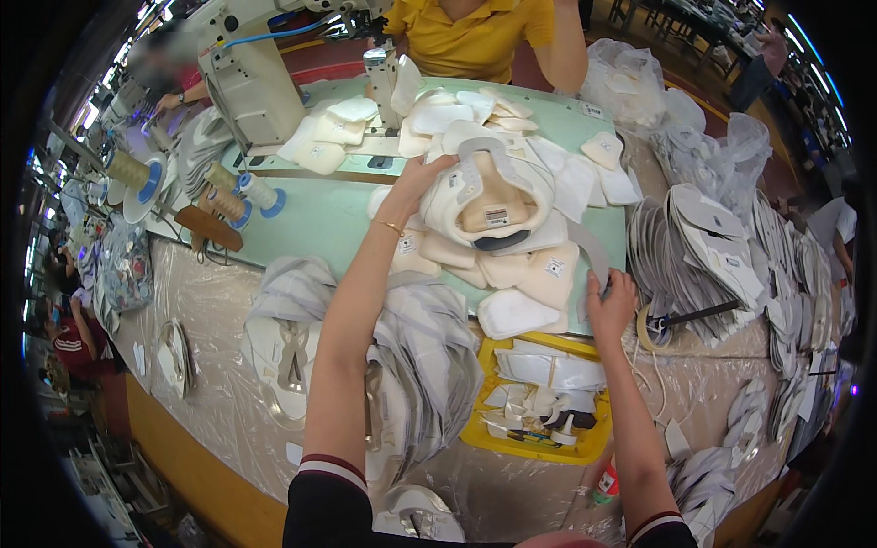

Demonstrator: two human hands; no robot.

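A cream-white padded shoe upper point(441, 208) with grey trim and a beige lining lies opened toward me, on a pile of white padded pieces. My left hand point(422, 181) grips its left edge, thumb and fingers closed on the material. To the right, my right hand point(611, 306) pinches the lower end of a curved grey strip point(592, 253). The strip's other end runs up to the right side of the upper; whether it is joined there I cannot tell. White padded pieces point(518, 313) lie loosely under and around the upper on the pale green table point(320, 219).
A sewing machine point(251, 96) stands at the far left, with thread spools point(263, 194) near it. Stacked grey-white uppers point(429, 333) lie in front, more stacks point(699, 251) to the right. A yellow tray point(475, 429) holds small parts. Across the table sits a person in yellow point(470, 41).
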